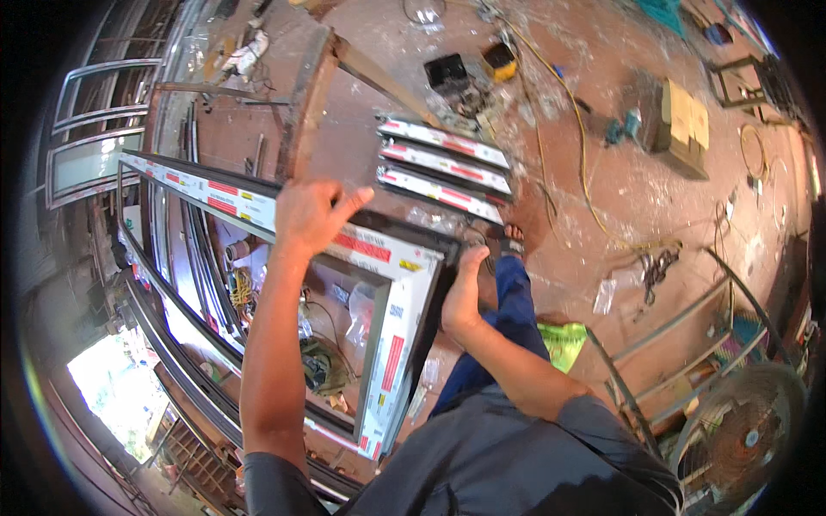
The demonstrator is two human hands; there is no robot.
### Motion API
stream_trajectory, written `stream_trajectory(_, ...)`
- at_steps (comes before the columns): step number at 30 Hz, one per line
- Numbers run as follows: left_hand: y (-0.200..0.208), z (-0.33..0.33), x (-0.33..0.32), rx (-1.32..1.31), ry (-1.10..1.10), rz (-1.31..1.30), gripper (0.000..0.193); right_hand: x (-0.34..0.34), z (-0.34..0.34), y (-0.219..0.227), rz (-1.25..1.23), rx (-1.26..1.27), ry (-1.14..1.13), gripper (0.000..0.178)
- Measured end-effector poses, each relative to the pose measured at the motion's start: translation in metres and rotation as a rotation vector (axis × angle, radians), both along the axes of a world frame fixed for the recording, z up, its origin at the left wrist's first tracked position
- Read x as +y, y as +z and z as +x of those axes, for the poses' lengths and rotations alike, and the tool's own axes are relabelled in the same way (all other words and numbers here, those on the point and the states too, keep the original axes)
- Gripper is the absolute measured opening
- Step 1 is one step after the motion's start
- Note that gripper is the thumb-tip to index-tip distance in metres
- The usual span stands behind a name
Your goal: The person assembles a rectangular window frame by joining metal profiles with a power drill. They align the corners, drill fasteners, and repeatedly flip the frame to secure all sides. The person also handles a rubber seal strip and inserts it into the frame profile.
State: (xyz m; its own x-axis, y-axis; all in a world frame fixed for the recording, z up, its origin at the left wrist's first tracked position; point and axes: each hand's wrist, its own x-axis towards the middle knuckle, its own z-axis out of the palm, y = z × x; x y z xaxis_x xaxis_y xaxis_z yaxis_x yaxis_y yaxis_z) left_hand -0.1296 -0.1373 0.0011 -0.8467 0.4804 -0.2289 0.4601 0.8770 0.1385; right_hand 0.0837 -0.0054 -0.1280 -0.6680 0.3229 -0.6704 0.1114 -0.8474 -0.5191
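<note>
A long window frame (393, 344), dark with white printed protective film, slants across in front of me, its near corner by my right hand. My left hand (311, 217) grips its long upper rail, fingers curled over the far edge and thumb stretched to the right. At the corner, my right hand (463, 291) clasps the dark outer edge with its thumb up; its other fingers are mostly hidden. Beyond the frame, three short film-covered profile pieces (443, 168) lie side by side on the floor.
Long dark profiles (202, 241) lie at left beside a rusty metal stand (305, 103). A yellow hose (578, 120) crosses the reddish floor (619, 52). Farther right sits a cardboard box (684, 120). A round fan (740, 439) and metal tube rails (680, 344) stand near right.
</note>
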Motion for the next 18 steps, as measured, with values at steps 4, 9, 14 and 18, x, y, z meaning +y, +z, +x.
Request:
stream_trajectory(4, 0.003, 0.007, -0.014, -0.045, 0.017, -0.045, 0.073, -0.001, -0.001, 0.031, -0.062, 0.047, 0.067, 0.088)
stream_trajectory(9, 0.002, 0.007, -0.013, -0.037, 0.045, -0.007, 0.075, 0.026, 0.021, 0.028, 0.505, -0.049, 0.282, 0.045)
stream_trajectory(14, 0.0, 0.007, -0.014, -0.042, 0.071, -0.005, 0.085, 0.062, 0.015, 0.076, 1.486, 0.072, 0.695, 0.016)
stream_trajectory(18, 0.0, 0.007, -0.015, -0.046, 0.083, -0.013, 0.087, 0.063, 0.014, 0.085, 1.581, 0.014, 0.819, 0.015)
